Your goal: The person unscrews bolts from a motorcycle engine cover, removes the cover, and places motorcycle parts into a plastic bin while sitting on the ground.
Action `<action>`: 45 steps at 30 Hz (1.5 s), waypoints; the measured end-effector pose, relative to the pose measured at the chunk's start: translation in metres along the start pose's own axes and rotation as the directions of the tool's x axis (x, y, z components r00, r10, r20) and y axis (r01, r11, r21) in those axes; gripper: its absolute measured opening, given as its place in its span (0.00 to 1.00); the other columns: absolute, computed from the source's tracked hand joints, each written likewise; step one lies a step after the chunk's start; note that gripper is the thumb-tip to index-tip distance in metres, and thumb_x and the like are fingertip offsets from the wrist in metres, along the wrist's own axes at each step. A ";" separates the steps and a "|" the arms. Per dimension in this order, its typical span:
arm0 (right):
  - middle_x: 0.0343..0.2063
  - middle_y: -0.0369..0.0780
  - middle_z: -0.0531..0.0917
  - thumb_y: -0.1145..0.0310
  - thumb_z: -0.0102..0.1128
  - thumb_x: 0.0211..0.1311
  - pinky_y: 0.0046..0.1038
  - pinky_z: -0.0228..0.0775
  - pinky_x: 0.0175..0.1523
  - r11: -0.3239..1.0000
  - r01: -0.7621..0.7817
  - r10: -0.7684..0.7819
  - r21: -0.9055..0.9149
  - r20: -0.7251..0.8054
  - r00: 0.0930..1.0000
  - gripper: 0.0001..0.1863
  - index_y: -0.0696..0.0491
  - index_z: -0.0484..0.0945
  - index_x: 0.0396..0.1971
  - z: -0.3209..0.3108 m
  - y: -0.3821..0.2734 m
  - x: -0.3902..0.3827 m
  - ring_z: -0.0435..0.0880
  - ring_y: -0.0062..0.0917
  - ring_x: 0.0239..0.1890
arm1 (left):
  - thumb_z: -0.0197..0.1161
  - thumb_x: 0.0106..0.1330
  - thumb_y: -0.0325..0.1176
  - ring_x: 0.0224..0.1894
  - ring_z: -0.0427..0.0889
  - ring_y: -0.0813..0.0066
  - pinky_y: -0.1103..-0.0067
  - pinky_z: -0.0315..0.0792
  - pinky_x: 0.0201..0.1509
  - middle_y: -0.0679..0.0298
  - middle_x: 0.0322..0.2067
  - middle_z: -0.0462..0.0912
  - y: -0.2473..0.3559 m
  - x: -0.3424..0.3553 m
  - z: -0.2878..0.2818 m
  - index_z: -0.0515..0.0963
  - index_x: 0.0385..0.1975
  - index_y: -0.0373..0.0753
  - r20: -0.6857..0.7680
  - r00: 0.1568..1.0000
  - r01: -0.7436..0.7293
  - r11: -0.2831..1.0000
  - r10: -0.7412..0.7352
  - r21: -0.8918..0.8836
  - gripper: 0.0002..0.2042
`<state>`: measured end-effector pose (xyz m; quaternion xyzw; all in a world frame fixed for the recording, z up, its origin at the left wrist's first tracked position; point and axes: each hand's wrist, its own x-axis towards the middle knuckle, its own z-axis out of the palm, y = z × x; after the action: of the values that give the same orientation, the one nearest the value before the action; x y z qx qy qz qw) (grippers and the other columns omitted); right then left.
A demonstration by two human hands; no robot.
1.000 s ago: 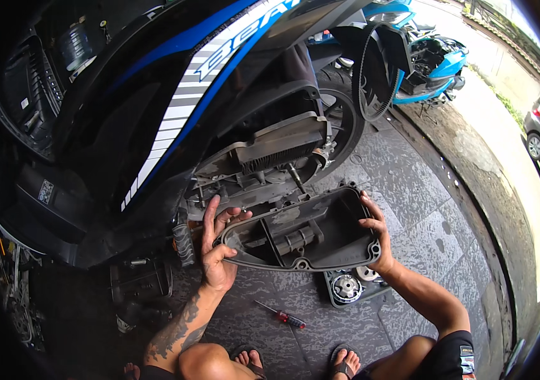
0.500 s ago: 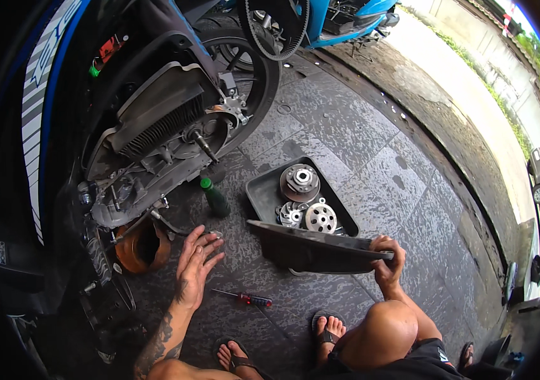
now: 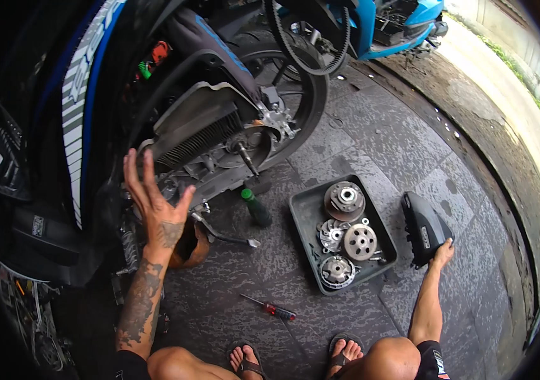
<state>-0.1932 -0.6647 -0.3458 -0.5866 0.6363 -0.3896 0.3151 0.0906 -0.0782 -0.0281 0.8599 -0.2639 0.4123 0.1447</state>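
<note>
The right hand (image 3: 443,253) grips the near end of a black cover (image 3: 423,227). The cover lies ahead of this hand and slightly left; whether it rests on the floor cannot be determined. The left hand (image 3: 157,212) is raised with fingers spread, over the near part of the exposed engine case (image 3: 197,142); contact cannot be determined.

Left of the right hand stands a dark tray (image 3: 308,237) of metal parts (image 3: 360,242). Between the hands, nearer the left, is a green bottle (image 3: 257,210); a screwdriver (image 3: 273,309) lies between them, closer to the person. The floor (image 3: 384,145) is dark tile with pale patches. Ahead of the left hand is a scooter (image 3: 102,82); far ahead of the right, a blue scooter (image 3: 377,35).

The cover's long axis, foreshortened, runs away from the person, leaning left. Its far end points ahead; its rim edge faces the tray.
</note>
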 end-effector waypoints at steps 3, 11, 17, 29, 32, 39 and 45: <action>0.47 0.58 0.77 0.48 0.44 0.68 0.42 0.64 0.56 0.973 -0.037 0.057 -0.229 0.082 0.995 0.31 0.62 0.68 0.56 0.040 0.024 0.032 0.75 0.51 0.52 | 0.76 0.43 0.32 0.70 0.45 0.44 0.54 0.47 0.70 0.47 0.68 0.45 -0.005 0.000 0.011 0.49 0.69 0.41 0.013 0.999 -0.050 0.996 0.049 0.078 0.52; 0.52 0.46 0.75 0.66 0.48 0.69 0.35 0.61 0.61 0.744 0.609 -0.669 0.277 0.312 0.675 0.16 0.56 0.73 0.53 0.066 -0.173 -0.108 0.72 0.36 0.55 | 0.72 0.52 0.36 0.70 0.44 0.47 0.56 0.45 0.71 0.47 0.67 0.44 -0.015 -0.013 0.020 0.47 0.68 0.33 -0.138 0.976 0.168 0.986 -0.170 -0.021 0.48; 0.47 0.45 0.77 0.70 0.56 0.64 0.33 0.68 0.54 0.288 0.501 -0.949 0.816 0.314 0.033 0.15 0.55 0.74 0.50 0.053 -0.385 -0.274 0.76 0.40 0.52 | 0.55 0.69 0.38 0.68 0.52 0.53 0.59 0.54 0.68 0.49 0.65 0.47 -0.020 -0.050 0.031 0.44 0.69 0.37 -0.144 0.794 0.440 0.722 -0.590 -0.534 0.34; 0.28 0.49 0.78 0.63 0.50 0.69 0.37 0.68 0.39 0.332 0.464 -0.938 0.821 0.233 0.258 0.12 0.57 0.73 0.37 0.081 -0.468 -0.365 0.77 0.45 0.33 | 0.46 0.74 0.42 0.58 0.68 0.70 0.71 0.65 0.59 0.60 0.54 0.70 -0.036 -0.043 0.027 0.57 0.67 0.42 0.085 0.684 0.496 0.377 -0.724 -0.783 0.24; 0.28 0.51 0.79 0.62 0.50 0.69 0.35 0.69 0.38 0.282 0.484 -0.958 0.828 0.215 0.190 0.13 0.58 0.73 0.38 0.073 -0.480 -0.362 0.79 0.47 0.33 | 0.47 0.74 0.39 0.57 0.69 0.71 0.72 0.63 0.60 0.62 0.53 0.71 -0.023 -0.040 0.026 0.61 0.65 0.41 0.122 0.673 0.478 0.303 -0.730 -0.825 0.22; 0.25 0.51 0.78 0.60 0.50 0.69 0.35 0.68 0.37 0.485 0.494 -0.871 0.722 0.449 0.199 0.14 0.58 0.73 0.36 0.061 -0.417 -0.342 0.79 0.42 0.29 | 0.50 0.71 0.28 0.50 0.70 0.78 0.81 0.62 0.59 0.62 0.48 0.73 -0.017 -0.063 0.030 0.68 0.58 0.36 0.325 0.686 0.476 0.064 -0.651 -0.877 0.16; 0.33 0.50 0.82 0.61 0.53 0.68 0.33 0.71 0.45 0.675 0.498 -0.698 0.544 0.689 0.194 0.16 0.60 0.74 0.42 0.007 -0.267 -0.260 0.82 0.36 0.36 | 0.47 0.67 0.20 0.44 0.72 0.82 0.84 0.65 0.54 0.67 0.46 0.77 0.027 -0.072 0.049 0.74 0.50 0.33 0.589 0.704 0.667 0.083 -0.398 -0.741 0.14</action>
<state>-0.0237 -0.4103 -0.1331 -0.8614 0.0617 -0.1911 0.4666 0.0687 -0.0991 -0.1145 0.6877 -0.1285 -0.0054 0.7146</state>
